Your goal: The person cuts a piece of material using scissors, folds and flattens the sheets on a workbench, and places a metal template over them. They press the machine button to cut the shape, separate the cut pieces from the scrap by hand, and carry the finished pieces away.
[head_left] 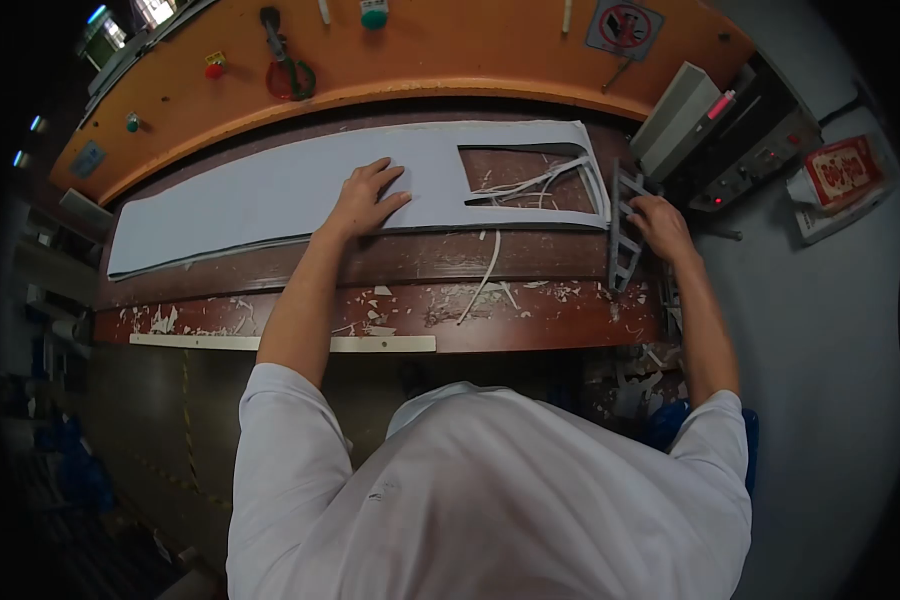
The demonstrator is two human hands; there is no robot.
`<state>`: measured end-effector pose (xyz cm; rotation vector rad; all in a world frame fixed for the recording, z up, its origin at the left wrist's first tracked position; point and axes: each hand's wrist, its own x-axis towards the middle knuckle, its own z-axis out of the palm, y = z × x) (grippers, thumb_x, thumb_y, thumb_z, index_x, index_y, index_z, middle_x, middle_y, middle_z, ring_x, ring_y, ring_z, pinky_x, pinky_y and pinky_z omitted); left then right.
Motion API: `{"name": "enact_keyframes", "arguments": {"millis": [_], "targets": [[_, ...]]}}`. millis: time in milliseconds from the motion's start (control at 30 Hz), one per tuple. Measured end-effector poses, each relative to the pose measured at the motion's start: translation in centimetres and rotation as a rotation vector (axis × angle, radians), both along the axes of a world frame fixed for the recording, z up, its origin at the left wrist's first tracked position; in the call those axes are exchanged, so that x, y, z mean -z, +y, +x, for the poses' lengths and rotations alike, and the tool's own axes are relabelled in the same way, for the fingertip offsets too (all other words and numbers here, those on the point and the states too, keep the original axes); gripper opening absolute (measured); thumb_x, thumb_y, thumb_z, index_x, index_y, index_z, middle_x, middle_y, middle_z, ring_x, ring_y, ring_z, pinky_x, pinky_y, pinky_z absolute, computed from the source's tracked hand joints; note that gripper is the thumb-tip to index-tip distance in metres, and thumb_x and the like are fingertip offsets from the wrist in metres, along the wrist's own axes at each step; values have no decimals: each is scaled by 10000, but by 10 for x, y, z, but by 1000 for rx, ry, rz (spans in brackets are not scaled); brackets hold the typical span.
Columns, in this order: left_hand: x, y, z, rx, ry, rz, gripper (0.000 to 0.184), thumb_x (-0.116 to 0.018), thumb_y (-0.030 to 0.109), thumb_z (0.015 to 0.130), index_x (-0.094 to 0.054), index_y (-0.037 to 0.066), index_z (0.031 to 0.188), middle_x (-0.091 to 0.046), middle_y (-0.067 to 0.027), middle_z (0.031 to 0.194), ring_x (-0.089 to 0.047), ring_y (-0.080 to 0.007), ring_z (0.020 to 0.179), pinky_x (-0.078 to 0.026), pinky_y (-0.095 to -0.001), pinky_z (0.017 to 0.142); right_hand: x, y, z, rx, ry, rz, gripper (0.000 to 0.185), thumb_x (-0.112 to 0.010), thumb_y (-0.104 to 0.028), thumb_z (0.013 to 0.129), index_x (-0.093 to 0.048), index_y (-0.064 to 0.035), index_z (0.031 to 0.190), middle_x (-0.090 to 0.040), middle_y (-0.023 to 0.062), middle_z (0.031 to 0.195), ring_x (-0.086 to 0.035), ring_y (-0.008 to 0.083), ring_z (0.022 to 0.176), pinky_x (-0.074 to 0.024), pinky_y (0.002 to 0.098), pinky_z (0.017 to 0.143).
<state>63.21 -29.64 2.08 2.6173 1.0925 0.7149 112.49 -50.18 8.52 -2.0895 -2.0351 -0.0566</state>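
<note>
A long white sheet lies on the dark red table, with a rectangular opening near its right end. Thin white strips lie in and across that opening. My left hand rests on the sheet, fingers spread, holding nothing. At the sheet's right end, my right hand has its fingers closed on a grey slotted frame, which stretches along the table's right side. One loose white strip hangs from the sheet's lower edge toward the table front.
White scraps litter the table's front part, above a pale strip. An orange panel with buttons and a red-handled tool rises behind. At the right stand a control box and a red packet.
</note>
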Motion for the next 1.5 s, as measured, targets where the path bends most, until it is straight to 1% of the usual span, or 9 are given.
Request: {"name": "enact_keyframes", "arguments": {"millis": [167, 267, 400, 533, 767, 1100, 1200, 1333, 1500], "targets": [[2, 1, -14, 70, -41, -28, 586, -734, 440, 864, -642, 94, 1328, -503, -194, 1465, -466, -383, 1341, -381, -489, 1100, -56, -21, -1, 159, 175, 183, 284, -744, -223, 867, -672, -3, 1032, -709, 149, 849, -696, 277, 756, -524, 372, 693], [2, -2, -12, 53, -55, 0, 588, -747, 431, 852, -646, 91, 1321, -505, -198, 1457, -467, -382, 1338, -375, -490, 1101, -98, -21, -56, 357, 379, 276, 312, -752, -201, 883, -647, 26, 1070, -642, 21, 735, -571, 91, 645, -471, 285, 602], [5, -5, -11, -14, -67, 2, 764, -785, 467, 796, -557, 52, 1396, -459, -256, 1473, -421, -414, 1367, -355, -513, 1103, -88, 3, -120, 411, 1001, 240, 296, -760, -214, 895, -641, 6, 1054, -550, -58, 715, -452, 28, 578, -351, 214, 520], [6, 0, 3, -168, 41, -35, 1006, -819, 558, 719, -433, 3, 1464, -455, -272, 1451, -403, -416, 1369, -341, -541, 1082, -63, 31, -181, 380, 1146, 243, 252, -737, -237, 918, -659, -37, 1052, -603, -48, 787, -458, 20, 597, -377, 201, 556], [-31, -19, 44, -321, 30, -256, 1077, -819, 582, 710, -373, 2, 1501, -495, -237, 1367, -424, -389, 1303, -320, -512, 1009, -35, 8, -226, 472, 1408, 437, 268, -716, -211, 953, -629, -19, 1119, -658, -20, 885, -539, 36, 682, -440, 206, 599], [-31, -27, 70, -358, 27, -252, 1038, -858, 331, 723, -292, 60, 1550, -523, -225, 1354, -452, -393, 1272, -314, -529, 1032, 1, -77, -128, 680, 1404, 570, 244, -719, -219, 954, -643, -39, 1100, -639, -43, 851, -526, 24, 658, -441, 183, 598], [-34, -40, 78, -397, -37, -201, 1037, -857, 191, 737, -247, 25, 1560, -580, -229, 1307, -527, -390, 1215, -382, -523, 1019, 4, -85, -95, 721, 1506, 575, 352, -744, -252, 932, -632, -21, 1172, -629, -15, 944, -562, 76, 769, -486, 240, 715], [-29, -44, 77, -276, -423, -227, 859, -784, 137, 808, -338, 19, 1533, -649, -242, 1250, -659, -342, 1116, -506, -388, 998, 17, -91, -53, 644, 1724, 560, 358, -749, -250, 926, -627, -17, 1170, -624, 36, 1022, -610, 142, 882, -524, 310, 878], [-104, -109, 70, 114, -1035, -791, 716, -733, 89, 850, -412, -41, 1476, -625, -159, 1307, -607, -221, 1196, -487, -346, 1020, 47, -63, -6, 521, 2004, 471, 327, -729, -220, 934, -609, 6, 1137, -629, 110, 1068, -641, 227, 986, -525, 381, 973]]}}
